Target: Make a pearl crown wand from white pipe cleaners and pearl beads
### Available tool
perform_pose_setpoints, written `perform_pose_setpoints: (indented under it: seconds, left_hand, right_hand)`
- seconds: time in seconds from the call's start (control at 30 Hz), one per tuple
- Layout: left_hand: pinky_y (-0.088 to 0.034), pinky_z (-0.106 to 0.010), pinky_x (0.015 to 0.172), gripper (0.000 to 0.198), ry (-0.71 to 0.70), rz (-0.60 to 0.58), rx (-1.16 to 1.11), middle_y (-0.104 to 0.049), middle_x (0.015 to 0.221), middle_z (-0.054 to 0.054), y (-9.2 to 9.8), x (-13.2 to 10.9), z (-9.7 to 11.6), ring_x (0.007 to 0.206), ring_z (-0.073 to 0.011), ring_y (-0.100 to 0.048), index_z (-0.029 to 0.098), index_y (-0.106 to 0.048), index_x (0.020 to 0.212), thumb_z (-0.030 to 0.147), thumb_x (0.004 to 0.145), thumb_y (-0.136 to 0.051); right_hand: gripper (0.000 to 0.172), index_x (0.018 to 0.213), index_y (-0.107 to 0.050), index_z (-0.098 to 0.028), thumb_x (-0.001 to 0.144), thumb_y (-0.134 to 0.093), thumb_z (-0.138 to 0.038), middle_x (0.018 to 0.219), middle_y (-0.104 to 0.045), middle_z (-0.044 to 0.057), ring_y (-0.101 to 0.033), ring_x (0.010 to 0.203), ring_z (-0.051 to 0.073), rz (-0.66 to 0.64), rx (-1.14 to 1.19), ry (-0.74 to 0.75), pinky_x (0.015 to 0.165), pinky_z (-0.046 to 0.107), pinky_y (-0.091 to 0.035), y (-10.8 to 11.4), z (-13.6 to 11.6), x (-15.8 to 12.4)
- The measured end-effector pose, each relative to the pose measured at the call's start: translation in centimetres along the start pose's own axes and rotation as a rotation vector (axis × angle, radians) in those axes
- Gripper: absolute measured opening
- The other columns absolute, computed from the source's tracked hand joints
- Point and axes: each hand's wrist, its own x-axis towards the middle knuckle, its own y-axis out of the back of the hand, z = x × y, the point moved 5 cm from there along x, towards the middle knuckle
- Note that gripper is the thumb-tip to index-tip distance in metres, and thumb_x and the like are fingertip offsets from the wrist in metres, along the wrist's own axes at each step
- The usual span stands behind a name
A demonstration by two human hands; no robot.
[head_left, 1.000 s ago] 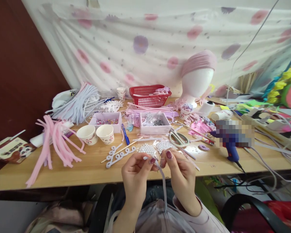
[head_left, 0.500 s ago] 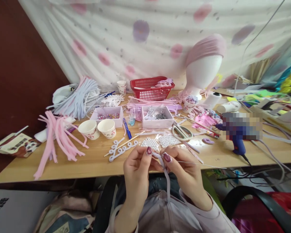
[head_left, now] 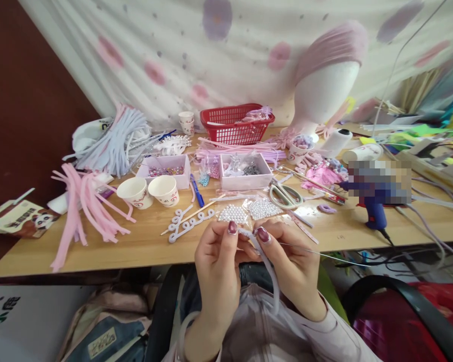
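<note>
Both hands meet just over the table's front edge, around one pale lilac pipe cleaner (head_left: 271, 274). My left hand (head_left: 218, 264) pinches its upper end between thumb and fingers. My right hand (head_left: 292, 261) pinches it a little lower, and the loose tail hangs down between my wrists. A thin wire (head_left: 335, 257) sticks out rightward from under my right hand. Fingers hide the part of the pipe cleaner between the thumbs. Right behind the hands lie bags of white pearl beads (head_left: 233, 214) and a looped lilac pipe cleaner piece (head_left: 189, 229).
Pink pipe cleaners (head_left: 86, 206), two paper cups (head_left: 163, 191), bead boxes (head_left: 245, 176) and scissors (head_left: 286, 195) lie across the wooden table (head_left: 143, 256). Farther back stand a red basket (head_left: 234, 128) and a foam head (head_left: 324, 95). A blue glue gun (head_left: 375, 213) rests at right.
The view has tilted down slightly. The pipe cleaner's tail has swung rightward and bends more between my hands. Both hands keep their pinch.
</note>
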Motion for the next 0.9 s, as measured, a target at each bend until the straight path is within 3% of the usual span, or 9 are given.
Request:
perform_pose_setpoints:
  seconds: [0.3, 0.9]
  left_hand:
    - [-0.053, -0.017, 0.052, 0.026, -0.017, -0.075, 0.052, -0.061, 0.055, 0.005, 0.27, -0.14, -0.30, 0.047, -0.0077, -0.060, 0.017, -0.065, 0.070, 0.038, 0.083, -0.072]
    - [-0.053, -0.014, 0.053, 0.024, -0.065, -0.065, -0.010, -0.062, 0.057, 0.005, 0.00, -0.61, -0.82, 0.052, -0.0073, -0.062, 0.019, -0.062, 0.069, 0.035, 0.086, -0.070]
  right_hand:
    - [0.022, 0.072, -0.062, -0.021, 0.093, -0.057, -0.016, 0.064, -0.063, -0.002, -0.056, 0.060, 0.013, 0.011, -0.079, 0.018, 0.060, 0.027, -0.044, 0.43, -0.65, -0.26]
    - [0.021, 0.075, -0.063, -0.021, 0.094, -0.057, -0.017, 0.068, -0.061, -0.001, -0.056, 0.065, 0.014, 0.006, -0.016, 0.004, 0.065, 0.029, -0.044, 0.46, -0.37, -0.41]
